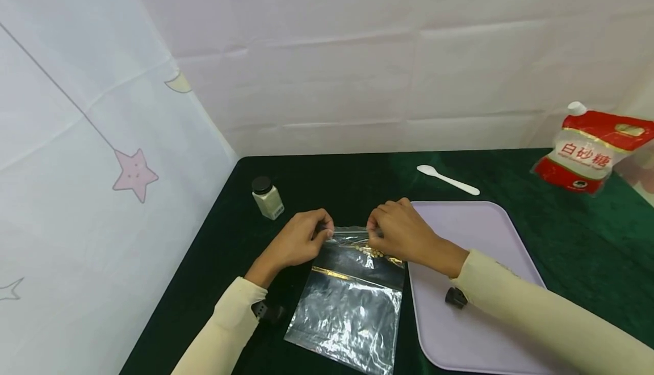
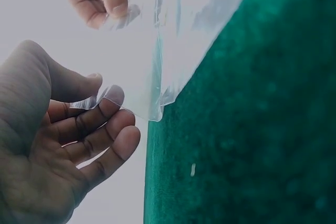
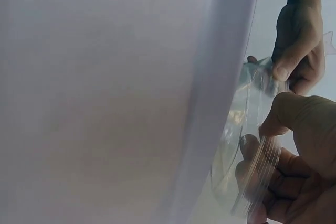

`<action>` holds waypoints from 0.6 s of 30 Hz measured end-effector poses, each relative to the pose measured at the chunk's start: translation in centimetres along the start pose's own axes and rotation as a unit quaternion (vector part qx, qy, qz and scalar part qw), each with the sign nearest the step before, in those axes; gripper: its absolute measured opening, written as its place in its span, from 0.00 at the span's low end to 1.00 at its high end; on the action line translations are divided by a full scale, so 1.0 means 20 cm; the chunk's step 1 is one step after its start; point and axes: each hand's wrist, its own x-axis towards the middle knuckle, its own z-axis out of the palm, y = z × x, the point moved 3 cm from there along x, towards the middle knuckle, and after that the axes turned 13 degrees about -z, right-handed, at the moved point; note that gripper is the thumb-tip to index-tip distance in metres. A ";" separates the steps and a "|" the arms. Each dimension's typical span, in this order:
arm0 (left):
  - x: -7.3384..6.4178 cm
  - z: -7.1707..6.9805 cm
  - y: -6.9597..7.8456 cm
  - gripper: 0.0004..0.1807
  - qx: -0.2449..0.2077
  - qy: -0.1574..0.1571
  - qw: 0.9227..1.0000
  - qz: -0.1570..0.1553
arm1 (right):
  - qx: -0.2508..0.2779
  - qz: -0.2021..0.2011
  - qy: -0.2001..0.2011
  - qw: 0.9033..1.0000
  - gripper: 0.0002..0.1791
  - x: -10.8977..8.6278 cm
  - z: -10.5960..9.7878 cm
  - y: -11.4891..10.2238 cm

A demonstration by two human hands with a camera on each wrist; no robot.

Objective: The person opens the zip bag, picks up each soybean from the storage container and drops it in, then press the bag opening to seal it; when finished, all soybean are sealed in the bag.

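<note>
A clear plastic zip bag (image 1: 347,312) with gold print near its top hangs or lies over the dark green cloth, its upper edge toward the back. My left hand (image 1: 301,237) pinches the top left corner between thumb and fingers; the left wrist view shows the film at the left fingertips (image 2: 113,95). At the top right, my right hand (image 1: 401,230) pinches the same edge. Ridged strips of the bag's top (image 3: 262,169) pass between the right thumb and fingers in the right wrist view. Whether the bag's mouth is parted, I cannot tell.
A lilac tray (image 1: 475,329) lies under my right forearm. Behind it is a white plastic spoon (image 1: 449,180). A small jar with a black lid (image 1: 268,199) lies at the left, and a red and white sugar pouch (image 1: 587,151) stands at the back right.
</note>
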 end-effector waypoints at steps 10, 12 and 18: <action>0.00 0.00 0.00 0.02 -0.003 -0.008 1.000 -0.005 | 0.017 0.019 -0.006 1.000 0.04 -0.10 -0.04 0.07; 0.00 0.00 0.00 0.02 -0.003 -0.009 1.000 -0.007 | 0.019 0.024 -0.004 1.000 0.04 -0.12 -0.04 0.08; 0.00 0.00 -0.01 0.02 -0.003 -0.009 1.000 -0.011 | 0.014 0.037 -0.001 0.999 0.05 -0.17 -0.05 0.12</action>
